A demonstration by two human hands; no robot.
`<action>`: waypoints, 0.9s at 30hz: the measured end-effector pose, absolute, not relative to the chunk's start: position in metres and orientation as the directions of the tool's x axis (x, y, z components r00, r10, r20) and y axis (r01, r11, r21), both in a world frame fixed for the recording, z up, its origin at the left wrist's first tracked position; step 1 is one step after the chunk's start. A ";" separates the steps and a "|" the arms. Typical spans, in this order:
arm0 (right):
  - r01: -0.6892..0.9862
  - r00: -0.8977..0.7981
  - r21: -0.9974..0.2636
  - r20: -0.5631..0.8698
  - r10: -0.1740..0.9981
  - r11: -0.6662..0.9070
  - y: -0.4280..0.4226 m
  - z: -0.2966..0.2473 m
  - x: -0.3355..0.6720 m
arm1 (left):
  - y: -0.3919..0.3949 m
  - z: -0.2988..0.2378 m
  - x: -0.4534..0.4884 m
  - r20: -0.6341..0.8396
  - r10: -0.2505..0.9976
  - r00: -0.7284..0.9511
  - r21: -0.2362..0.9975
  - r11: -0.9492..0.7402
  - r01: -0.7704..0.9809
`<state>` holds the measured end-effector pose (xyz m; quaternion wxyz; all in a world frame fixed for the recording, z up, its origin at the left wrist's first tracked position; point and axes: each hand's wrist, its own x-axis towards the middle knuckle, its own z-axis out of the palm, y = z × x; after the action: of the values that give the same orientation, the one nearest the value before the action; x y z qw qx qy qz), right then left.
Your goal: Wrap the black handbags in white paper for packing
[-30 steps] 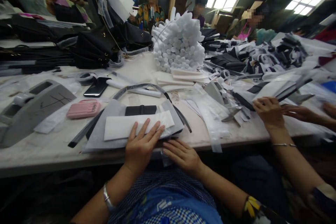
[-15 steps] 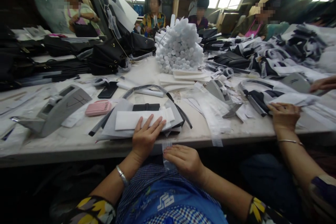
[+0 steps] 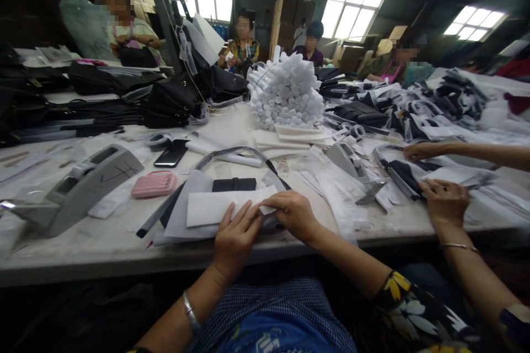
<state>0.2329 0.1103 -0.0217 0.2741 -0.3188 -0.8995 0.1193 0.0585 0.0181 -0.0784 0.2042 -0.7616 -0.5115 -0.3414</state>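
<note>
Head view: the white strip (image 3: 207,208) lies lengthwise along the surface's (image 3: 103,248) front edge, the left hand (image 3: 236,238) pressing it flat with its grip open, the right hand's (image 3: 295,212) grip pinching the strip's right end.

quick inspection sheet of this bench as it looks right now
surface: pale table, mostly covered
job's things: white sheet on grey sheet, black pouch behind
clutter: tape dispenser, pink case, phone, white rolls piled, black bags
hands: left hand flat on the white sheet, fingers spread; right hand pinches its right end
cables: nothing seen
surroundings: co-worker's hand at right; people seated behind, windows
</note>
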 end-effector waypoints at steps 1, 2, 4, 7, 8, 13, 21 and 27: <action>0.521 -0.634 -0.430 0.383 0.671 0.737 0.113 -0.022 0.231 | 0.018 -0.079 0.058 0.737 0.629 0.247 0.043 -0.409 0.911; 0.530 -0.626 -0.466 0.350 0.697 0.709 0.115 -0.023 0.230 | 0.018 -0.079 0.057 0.742 0.622 0.251 0.050 -0.424 0.904; 0.555 -0.602 -0.511 0.299 0.741 0.657 0.118 -0.022 0.227 | 0.018 -0.078 0.056 0.747 0.617 0.248 0.070 -0.444 0.893; 0.620 -0.573 -0.497 0.243 0.783 0.608 0.124 -0.018 0.223 | 0.018 -0.076 0.056 0.745 0.623 0.238 0.101 -0.458 0.883; 0.638 -0.574 -0.487 0.216 0.790 0.596 0.127 -0.017 0.222 | 0.019 -0.075 0.056 0.743 0.627 0.234 0.107 -0.458 0.883; 0.676 -0.602 -0.516 0.024 0.798 0.526 0.150 -0.009 0.215 | 0.019 -0.075 0.057 0.735 0.642 0.216 0.081 -0.400 0.913; 0.662 -0.490 -0.589 0.127 0.862 0.463 0.154 -0.019 0.211 | 0.017 -0.076 0.055 0.653 0.692 0.308 -0.044 -0.372 0.927; 0.619 -0.154 -0.695 0.348 0.925 0.365 0.160 0.011 0.314 | 0.025 -0.089 0.044 0.675 0.632 0.380 -0.111 -0.422 0.900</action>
<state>0.3144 0.1601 0.0115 0.3815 -0.5267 -0.7328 0.2000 0.0441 0.0247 -0.0893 0.2391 -0.7956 -0.4813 -0.2797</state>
